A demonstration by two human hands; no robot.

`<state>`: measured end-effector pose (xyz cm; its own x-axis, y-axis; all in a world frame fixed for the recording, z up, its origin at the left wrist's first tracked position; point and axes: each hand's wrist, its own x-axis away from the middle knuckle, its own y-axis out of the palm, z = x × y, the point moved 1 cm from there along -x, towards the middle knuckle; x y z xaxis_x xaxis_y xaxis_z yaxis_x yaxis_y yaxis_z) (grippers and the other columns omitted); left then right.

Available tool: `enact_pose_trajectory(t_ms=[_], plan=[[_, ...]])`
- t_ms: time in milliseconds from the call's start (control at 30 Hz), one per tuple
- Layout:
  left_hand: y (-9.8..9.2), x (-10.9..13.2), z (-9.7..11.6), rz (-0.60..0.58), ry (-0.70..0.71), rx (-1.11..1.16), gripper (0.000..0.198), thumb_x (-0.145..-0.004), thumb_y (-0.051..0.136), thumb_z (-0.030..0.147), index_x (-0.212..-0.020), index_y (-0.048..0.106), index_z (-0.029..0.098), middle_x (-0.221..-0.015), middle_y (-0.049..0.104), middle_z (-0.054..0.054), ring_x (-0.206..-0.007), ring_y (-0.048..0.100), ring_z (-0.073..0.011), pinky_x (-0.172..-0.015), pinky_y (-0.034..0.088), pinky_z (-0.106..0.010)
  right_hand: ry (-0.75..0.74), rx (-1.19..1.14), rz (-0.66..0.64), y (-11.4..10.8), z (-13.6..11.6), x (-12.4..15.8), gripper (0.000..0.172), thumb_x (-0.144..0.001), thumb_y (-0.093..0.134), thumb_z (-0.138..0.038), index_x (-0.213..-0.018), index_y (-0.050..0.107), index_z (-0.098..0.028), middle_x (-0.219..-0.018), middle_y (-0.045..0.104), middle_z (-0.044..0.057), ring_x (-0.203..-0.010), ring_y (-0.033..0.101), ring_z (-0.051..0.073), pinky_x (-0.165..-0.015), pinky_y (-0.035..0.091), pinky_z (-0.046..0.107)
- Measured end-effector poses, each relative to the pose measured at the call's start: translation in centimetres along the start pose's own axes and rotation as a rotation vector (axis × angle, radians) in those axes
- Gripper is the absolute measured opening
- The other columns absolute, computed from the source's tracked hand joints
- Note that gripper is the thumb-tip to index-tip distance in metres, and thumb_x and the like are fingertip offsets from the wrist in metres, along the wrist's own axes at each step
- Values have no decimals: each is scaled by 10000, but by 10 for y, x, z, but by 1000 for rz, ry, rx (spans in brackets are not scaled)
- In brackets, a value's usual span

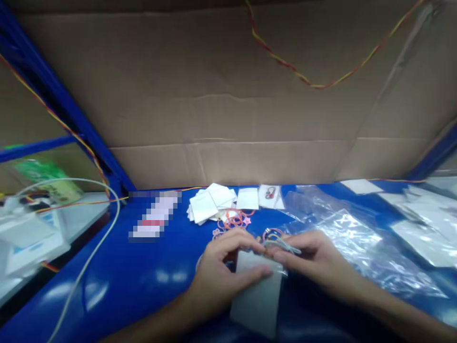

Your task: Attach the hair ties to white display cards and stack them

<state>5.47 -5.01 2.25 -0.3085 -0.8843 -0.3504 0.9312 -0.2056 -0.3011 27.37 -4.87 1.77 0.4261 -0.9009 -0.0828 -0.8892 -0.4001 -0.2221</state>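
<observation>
My left hand (232, 264) grips a clear plastic bag with a white card (257, 295) inside, its thumb flat across the upper part. Close by, my right hand (310, 259) pinches a loop of grey elastic cord (285, 246), seemingly a hair tie, at the mouth of the bag. The fingertips of both hands nearly meet there. Behind them lie more coloured elastic loops (273, 234), partly covered by the fingers. A heap of orange and pink hair ties (233, 219), one with a pink star, rests just beyond my left hand.
White cards (210, 202) are piled at the back of the blue table (143, 271). Beside them is a bagged card with a hair tie (270, 196). Loose clear bags (350, 238) spread to the right, near more packed white cards (424, 233). A white cable (89, 257) loops at left.
</observation>
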Motion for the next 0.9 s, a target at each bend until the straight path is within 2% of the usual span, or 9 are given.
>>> enact_pose_trajectory(t_ms=[133,233,333,433,500,567,667,767,900], plan=[[-1,2,-2,11,-34,-6,267,-760,885,282,-1000,784,226,-993,777,-45,-880,723,-209,-721,573,-259,-18,-100,-45,-1,-2,3,257,-909,760,-416,-1116,831,-282,-1059,817,58,-1008,709,275,-901,530,386],[-1,2,-2,14,-54,-16,309,-751,891,297,-1039,790,244,-1037,774,-52,-910,732,-222,-705,588,-256,-108,-8,-65,-1,-8,2,222,-894,780,-368,-1100,834,-304,-962,779,51,-968,674,255,-860,506,360],[0,2,-2,31,-67,-18,332,-746,889,282,-1063,796,250,-1068,765,-58,-932,735,-232,-731,608,-275,-167,113,-99,0,-13,2,193,-884,783,-368,-1041,844,-273,-901,683,47,-883,604,223,-763,470,315],[0,2,-3,46,-53,-25,340,-759,878,291,-1085,794,244,-1075,762,-69,-944,734,-239,-754,618,-295,-71,107,-124,-1,-11,2,292,-883,778,-434,-1096,825,-241,-733,573,-1,-679,481,154,-602,384,258],[0,2,-3,43,-44,-26,345,-765,873,296,-1095,790,236,-1086,761,-76,-967,731,-245,-773,621,-301,41,12,-183,-3,-7,2,383,-921,728,-486,-1187,783,-216,-617,488,-47,-560,382,111,-522,304,233],[0,3,-4,43,-38,-23,351,-765,873,292,-1101,786,236,-1108,754,-77,-986,726,-243,-779,622,-294,129,-104,-251,-3,-4,1,438,-964,666,-514,-1249,732,-187,-540,460,-77,-480,341,86,-470,251,213],[-1,4,-5,39,-18,-28,375,-767,873,283,-1129,779,246,-1128,740,-72,-979,720,-229,-768,623,-279,203,-231,-353,-1,0,-1,458,-985,622,-539,-1224,694,-154,-485,510,-86,-390,347,67,-405,217,187],[-1,5,-4,37,16,-57,373,-786,864,280,-1149,775,261,-1130,737,-69,-996,712,-229,-778,618,-281,241,-326,-475,2,3,-1,488,-973,598,-599,-1145,670,-148,-498,577,-68,-356,353,63,-380,251,172],[-1,6,-2,40,28,-110,370,-791,861,297,-1151,781,263,-1140,740,-76,-1018,711,-253,-834,614,-327,262,-358,-614,6,4,4,497,-918,667,-622,-1136,643,-176,-514,600,-66,-371,372,69,-389,280,169]])
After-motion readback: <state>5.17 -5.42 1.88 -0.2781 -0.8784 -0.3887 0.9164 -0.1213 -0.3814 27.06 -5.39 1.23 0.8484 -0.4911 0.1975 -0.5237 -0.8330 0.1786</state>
